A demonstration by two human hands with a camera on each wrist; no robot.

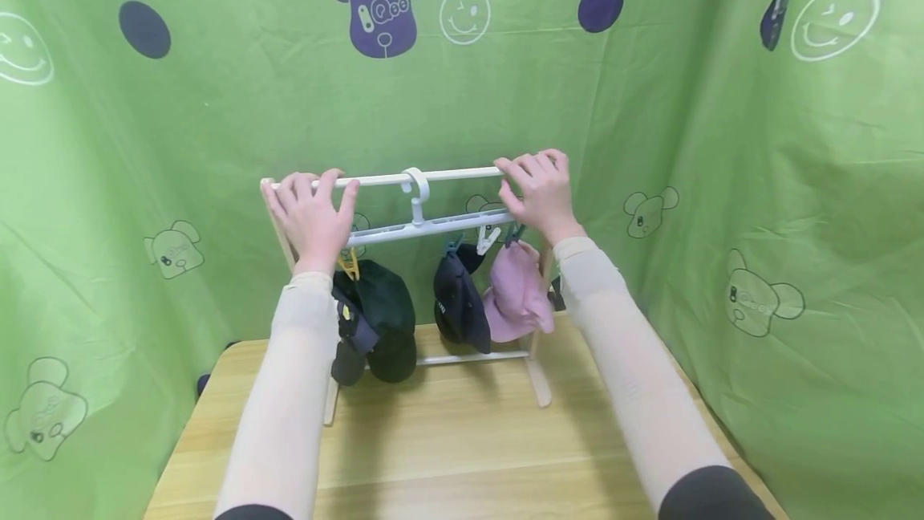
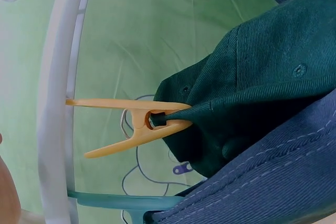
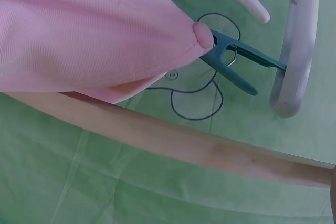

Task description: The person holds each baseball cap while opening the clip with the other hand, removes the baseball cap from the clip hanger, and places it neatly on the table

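A small wooden rack [image 1: 462,174] stands on the table. My left hand [image 1: 310,219] grips its top bar near the left end, fingers bent over it; my right hand [image 1: 545,195] grips the bar's right end. From the bar hangs a white clip hanger [image 1: 447,225] by its hook. A yellow clip [image 2: 136,124] pinches a dark green cap [image 1: 390,295], beside a blue cap [image 2: 262,177] on a teal clip [image 2: 126,201]. Further right are a navy cap [image 1: 458,303] and a pink hat [image 3: 94,40], the latter in a dark teal clip [image 3: 226,61].
A white clip [image 1: 488,241] hangs between the navy cap and the pink hat. The rack's feet [image 1: 537,383] rest on the wooden table [image 1: 447,448]. Green printed curtains [image 1: 505,95] enclose the table at the back and sides.
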